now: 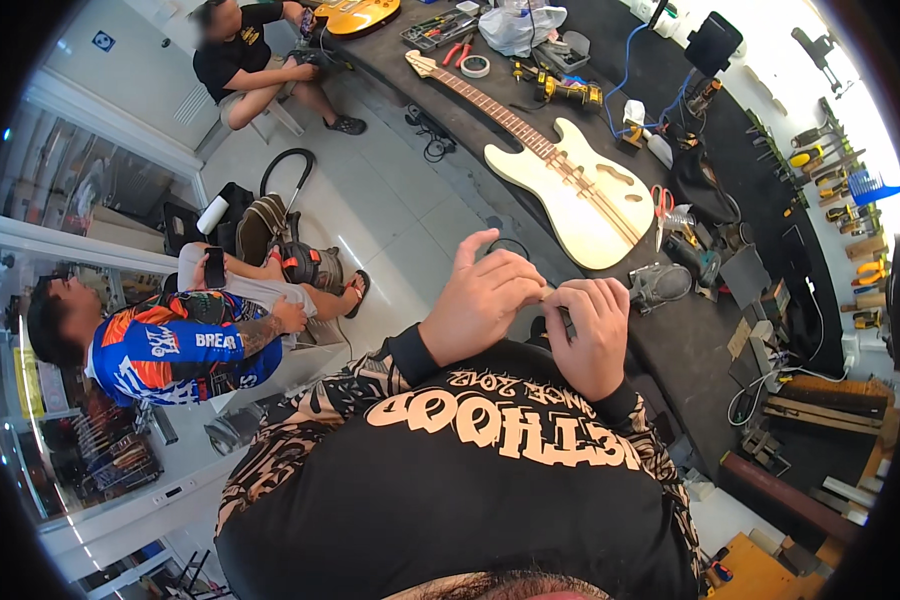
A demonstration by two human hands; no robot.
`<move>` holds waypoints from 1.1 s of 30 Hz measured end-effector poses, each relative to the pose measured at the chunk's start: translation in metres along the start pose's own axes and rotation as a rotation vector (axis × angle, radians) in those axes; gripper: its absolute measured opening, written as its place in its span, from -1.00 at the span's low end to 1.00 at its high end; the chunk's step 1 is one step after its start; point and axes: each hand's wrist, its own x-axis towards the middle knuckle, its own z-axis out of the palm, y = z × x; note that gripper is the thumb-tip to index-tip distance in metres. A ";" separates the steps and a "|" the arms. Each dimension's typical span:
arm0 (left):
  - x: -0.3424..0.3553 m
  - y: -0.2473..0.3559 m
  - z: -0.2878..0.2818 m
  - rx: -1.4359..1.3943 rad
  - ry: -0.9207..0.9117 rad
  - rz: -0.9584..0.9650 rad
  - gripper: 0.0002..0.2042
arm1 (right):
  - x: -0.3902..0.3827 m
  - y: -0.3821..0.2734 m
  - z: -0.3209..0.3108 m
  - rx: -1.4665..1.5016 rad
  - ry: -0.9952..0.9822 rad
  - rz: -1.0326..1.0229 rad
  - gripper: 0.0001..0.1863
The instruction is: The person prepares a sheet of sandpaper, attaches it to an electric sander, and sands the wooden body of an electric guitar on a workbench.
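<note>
My left hand (488,303) and my right hand (588,325) meet in front of my chest, fingertips pinched close together. Whatever lies between them is too small to make out; a thin dark curved line (512,242) shows just behind the left fingers. The left thumb side points up and away, while the other fingers curl inward. Beyond my hands, a cream electric guitar (595,195) with striped wood down its middle lies on the dark workbench (660,330), its neck (500,115) pointing to the far left. Neither hand touches it.
Around the guitar lie a yellow power drill (570,92), red-handled scissors (661,205), a tape roll (475,66) and a clear plastic bag (520,28). Tools hang on the right wall (830,180). One person (190,335) sits at left; another (255,65) works farther off.
</note>
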 end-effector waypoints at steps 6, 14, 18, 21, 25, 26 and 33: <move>0.014 0.007 0.015 0.042 0.094 -0.071 -0.88 | 0.008 0.032 -0.011 0.053 -0.022 -0.054 -0.81; 0.065 0.019 0.033 0.105 0.053 -0.090 -0.87 | 0.013 0.093 -0.067 0.061 -0.023 -0.080 -0.83; 0.086 0.034 0.051 0.111 0.056 -0.125 -0.88 | 0.014 0.125 -0.091 0.094 -0.033 -0.103 -0.83; 0.090 0.044 0.061 0.108 0.070 -0.189 -0.87 | 0.014 0.148 -0.104 0.127 -0.041 -0.113 -0.82; 0.078 0.018 0.036 0.221 0.315 -0.458 -0.90 | 0.007 0.198 -0.120 0.087 0.009 0.001 -0.84; 0.078 0.016 0.029 0.227 0.308 -0.452 -0.90 | 0.002 0.210 -0.120 0.065 -0.022 0.011 -0.85; 0.112 0.057 0.088 0.111 -0.015 -0.328 -0.83 | 0.003 0.201 -0.095 0.124 -0.110 -0.037 -0.84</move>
